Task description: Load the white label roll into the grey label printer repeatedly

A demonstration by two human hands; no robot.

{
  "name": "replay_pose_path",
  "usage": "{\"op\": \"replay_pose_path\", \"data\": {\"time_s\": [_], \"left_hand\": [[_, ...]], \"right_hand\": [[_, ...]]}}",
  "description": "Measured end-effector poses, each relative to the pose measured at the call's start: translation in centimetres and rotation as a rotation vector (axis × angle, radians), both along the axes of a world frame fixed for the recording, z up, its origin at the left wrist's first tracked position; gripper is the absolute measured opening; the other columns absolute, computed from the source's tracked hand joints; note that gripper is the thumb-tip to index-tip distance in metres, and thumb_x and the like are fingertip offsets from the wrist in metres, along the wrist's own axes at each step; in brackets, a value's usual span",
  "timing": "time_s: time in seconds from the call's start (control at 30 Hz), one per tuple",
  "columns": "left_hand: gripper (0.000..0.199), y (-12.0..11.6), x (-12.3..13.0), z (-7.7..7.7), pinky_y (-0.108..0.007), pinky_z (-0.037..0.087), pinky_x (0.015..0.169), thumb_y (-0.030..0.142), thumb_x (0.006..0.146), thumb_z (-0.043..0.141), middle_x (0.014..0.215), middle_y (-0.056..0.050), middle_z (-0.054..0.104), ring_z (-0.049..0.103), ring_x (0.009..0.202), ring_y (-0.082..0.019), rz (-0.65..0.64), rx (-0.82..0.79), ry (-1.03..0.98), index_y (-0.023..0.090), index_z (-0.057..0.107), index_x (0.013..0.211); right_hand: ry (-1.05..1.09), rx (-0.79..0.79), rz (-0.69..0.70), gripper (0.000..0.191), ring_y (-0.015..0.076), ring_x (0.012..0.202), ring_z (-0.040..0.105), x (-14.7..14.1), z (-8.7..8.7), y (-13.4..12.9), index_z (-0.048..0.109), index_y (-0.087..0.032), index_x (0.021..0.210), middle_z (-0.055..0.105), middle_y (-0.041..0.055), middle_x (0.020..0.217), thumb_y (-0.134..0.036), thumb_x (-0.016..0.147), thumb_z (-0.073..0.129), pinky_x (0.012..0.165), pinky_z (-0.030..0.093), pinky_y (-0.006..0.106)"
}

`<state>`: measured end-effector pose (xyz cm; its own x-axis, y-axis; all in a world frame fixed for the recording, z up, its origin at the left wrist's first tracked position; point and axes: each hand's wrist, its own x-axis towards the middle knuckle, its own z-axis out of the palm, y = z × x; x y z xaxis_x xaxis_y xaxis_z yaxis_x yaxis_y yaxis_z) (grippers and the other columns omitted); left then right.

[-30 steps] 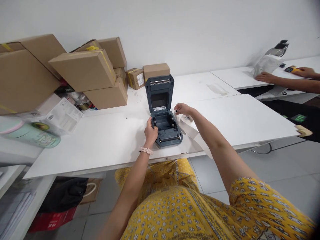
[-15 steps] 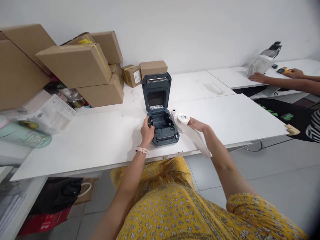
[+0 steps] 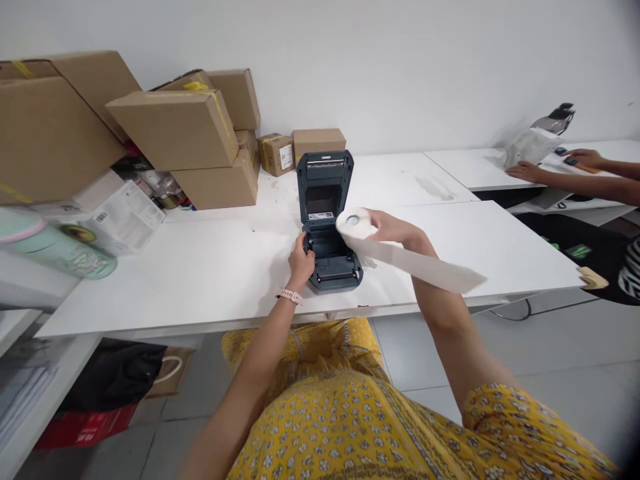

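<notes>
A dark grey label printer (image 3: 334, 285) stands on the white table with its lid (image 3: 325, 177) raised and its paper bay showing. My left hand (image 3: 301, 262) is closed around the left side of the bay, thumb inside, at the black roll holder. In my right hand (image 3: 395, 229) is a roll of white label paper (image 3: 356, 223), held above the bay's right side. A long loose strip of paper (image 3: 425, 265) trails from the roll to the right, across my forearm. The roll hides part of the bay's right edge.
Cardboard boxes (image 3: 173, 127) are stacked at the left, near a mint bottle (image 3: 65, 247) and a white box (image 3: 123, 217). Two small cartons (image 3: 320, 141) stand behind the printer. At the far right, another person's hands (image 3: 527, 172) are beside a clear plastic bag (image 3: 533, 147).
My right hand has lifted the paper roll from the table beside the printer and brought it over the bay; its loose strip swings out to the right. My left hand stays on the printer.
</notes>
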<state>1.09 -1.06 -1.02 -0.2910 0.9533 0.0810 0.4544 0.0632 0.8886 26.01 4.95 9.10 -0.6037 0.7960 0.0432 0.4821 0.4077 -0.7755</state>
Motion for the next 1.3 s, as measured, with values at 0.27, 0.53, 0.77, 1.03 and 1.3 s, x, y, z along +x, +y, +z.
{"op": "replay_pose_path", "data": {"time_s": [0.27, 0.53, 0.77, 1.03, 1.3], "left_hand": [[0.07, -0.2, -0.1, 0.2, -0.047, 0.044, 0.118, 0.008, 0.084, 0.053, 0.144, -0.01, 0.067, 0.062, 0.135, -0.03, -0.009, -0.016, 0.004, 0.021, 0.048, 0.153], [0.068, -0.3, -0.1, -0.1, -0.048, 0.046, 0.116, 0.009, 0.086, 0.053, 0.141, -0.009, 0.069, 0.064, 0.133, -0.03, -0.001, -0.026, -0.036, 0.024, 0.048, 0.152], [0.063, -0.3, -0.1, -0.5, -0.042, 0.045, 0.118, 0.01, 0.087, 0.053, 0.148, -0.006, 0.065, 0.063, 0.133, -0.025, 0.006, 0.001, -0.104, 0.025, 0.052, 0.149], [0.06, 0.0, -0.1, -0.9, -0.041, 0.042, 0.121, 0.011, 0.089, 0.051, 0.15, -0.005, 0.063, 0.061, 0.137, -0.023, 0.015, 0.024, -0.106, 0.025, 0.054, 0.146], [0.076, -3.5, 1.6, -1.9, -0.039, 0.042, 0.122, 0.035, 0.094, 0.064, 0.165, -0.015, 0.044, 0.047, 0.15, -0.027, -0.017, 0.011, -0.342, 0.02, 0.029, 0.16]], "right_hand": [[-0.741, 0.251, 0.222, 0.07, 0.0373, 0.108, 0.07, -9.4, 0.9, 4.1, 0.071, -0.026, 0.121, 0.075, 0.0092, 0.123, -0.033, 0.055, 0.091, 0.089, 0.054, 0.041], [-0.718, 0.239, 0.284, 0.084, 0.0393, 0.146, 0.051, -9.1, -3.7, 3.8, 0.046, -0.021, 0.158, 0.051, 0.0135, 0.161, -0.05, 0.084, 0.074, 0.119, 0.04, 0.051], [-0.426, 0.504, 0.068, 0.055, 0.0314, 0.157, 0.036, -7.5, -8.1, -4.0, 0.049, -0.02, 0.156, 0.039, 0.0149, 0.167, -0.041, 0.106, 0.043, 0.126, 0.033, 0.055], [-0.364, 0.55, -0.116, 0.052, 0.0293, 0.154, 0.042, -6.9, -9.6, -12.9, 0.046, -0.032, 0.159, 0.046, 0.0065, 0.164, -0.039, 0.107, 0.04, 0.127, 0.035, 0.057], [-0.288, 0.518, -0.146, 0.054, 0.0284, 0.155, 0.04, -6.9, -10.3, -15.3, 0.043, -0.034, 0.16, 0.045, 0.0039, 0.164, -0.041, 0.106, 0.042, 0.126, 0.036, 0.057]]}}
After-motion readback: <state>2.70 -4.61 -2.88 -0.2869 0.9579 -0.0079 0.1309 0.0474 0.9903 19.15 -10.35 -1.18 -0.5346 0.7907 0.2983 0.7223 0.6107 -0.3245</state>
